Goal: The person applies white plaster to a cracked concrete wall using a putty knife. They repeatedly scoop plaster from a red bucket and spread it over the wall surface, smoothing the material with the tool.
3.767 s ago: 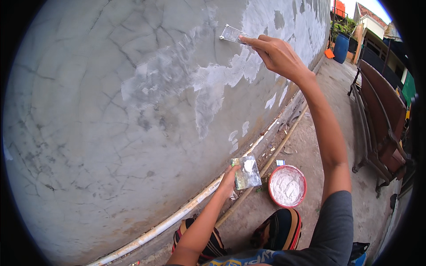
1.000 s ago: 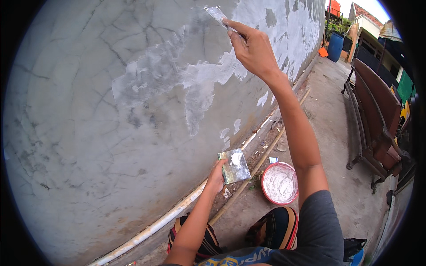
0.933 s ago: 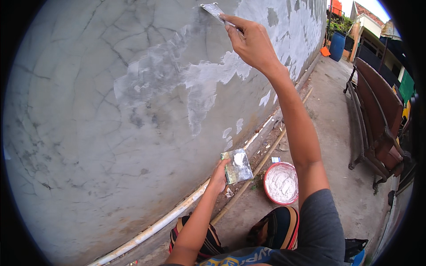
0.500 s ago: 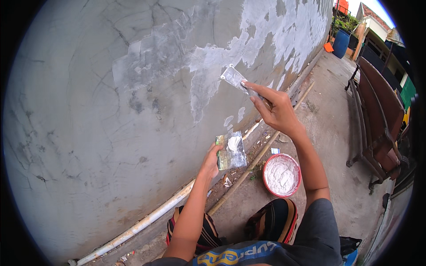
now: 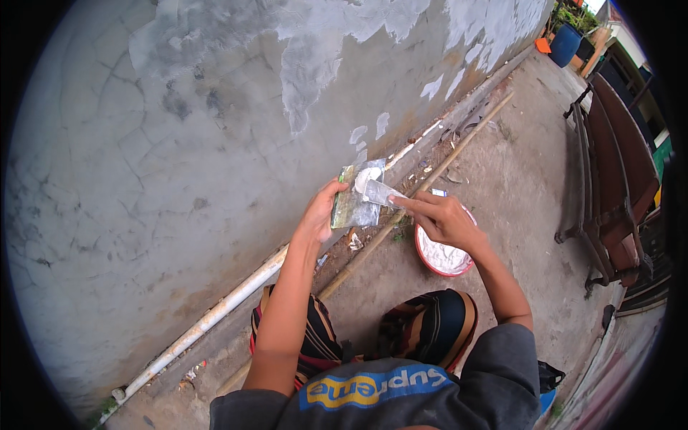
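My left hand (image 5: 319, 211) holds a flat, stained rectangular board (image 5: 352, 211) with a blob of white paste (image 5: 367, 174) on it. My right hand (image 5: 448, 222) grips a small translucent scraper (image 5: 381, 192), its flat end over the board at the paste. Below and partly behind my right hand is a red-rimmed bowl of white paste (image 5: 441, 258) on the ground. In front of me the grey cracked wall (image 5: 158, 165) bears irregular white patches along its upper part.
A white pipe (image 5: 215, 315) and bamboo pole (image 5: 358, 265) run along the wall's foot over concrete ground (image 5: 534, 186). A brown wooden bench (image 5: 605, 179) stands at the right, a blue barrel (image 5: 565, 44) and orange object (image 5: 542, 44) farther back. My knees (image 5: 423, 330) are below.
My right hand has come down from high on the wall to the board with the scraper. My left hand with the board sits higher in the picture, and the view has tilted down.
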Action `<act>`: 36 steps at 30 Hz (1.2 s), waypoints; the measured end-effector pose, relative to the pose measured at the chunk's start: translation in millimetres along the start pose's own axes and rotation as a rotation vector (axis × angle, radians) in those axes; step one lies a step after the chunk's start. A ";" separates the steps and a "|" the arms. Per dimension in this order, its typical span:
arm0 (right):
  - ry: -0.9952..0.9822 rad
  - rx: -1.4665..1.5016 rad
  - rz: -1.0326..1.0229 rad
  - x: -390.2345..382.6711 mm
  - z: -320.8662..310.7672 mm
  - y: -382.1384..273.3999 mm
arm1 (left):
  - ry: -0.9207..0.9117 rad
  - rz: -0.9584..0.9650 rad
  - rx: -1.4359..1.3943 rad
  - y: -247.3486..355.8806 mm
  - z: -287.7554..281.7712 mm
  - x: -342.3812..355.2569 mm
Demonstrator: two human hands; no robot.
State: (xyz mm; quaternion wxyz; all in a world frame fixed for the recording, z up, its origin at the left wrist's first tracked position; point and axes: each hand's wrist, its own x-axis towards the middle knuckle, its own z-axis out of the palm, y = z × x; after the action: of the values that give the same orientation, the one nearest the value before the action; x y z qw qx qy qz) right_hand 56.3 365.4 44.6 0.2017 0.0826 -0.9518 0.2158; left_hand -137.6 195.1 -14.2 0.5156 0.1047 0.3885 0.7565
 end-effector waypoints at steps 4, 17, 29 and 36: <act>-0.050 0.020 0.026 -9.8 -7.6 -2.8 | -0.053 -0.021 0.008 -1.5 0.7 -1.7; -0.151 -0.067 0.073 -38.1 -43.2 -12.1 | -0.120 -0.075 -0.156 0.2 9.4 -8.3; -0.210 1.231 0.583 10.7 -44.8 -20.4 | -0.227 -0.133 -0.163 2.1 17.3 -17.4; -0.314 1.232 0.702 4.8 -50.9 -10.9 | -0.217 -0.138 -0.114 3.4 8.0 -19.4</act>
State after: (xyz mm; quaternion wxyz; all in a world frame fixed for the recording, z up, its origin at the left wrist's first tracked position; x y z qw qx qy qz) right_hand 72.4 377.9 92.7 -0.1017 -0.0990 -0.6458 0.7502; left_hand -126.9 181.7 -1.7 0.6104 0.1296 0.2930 0.7244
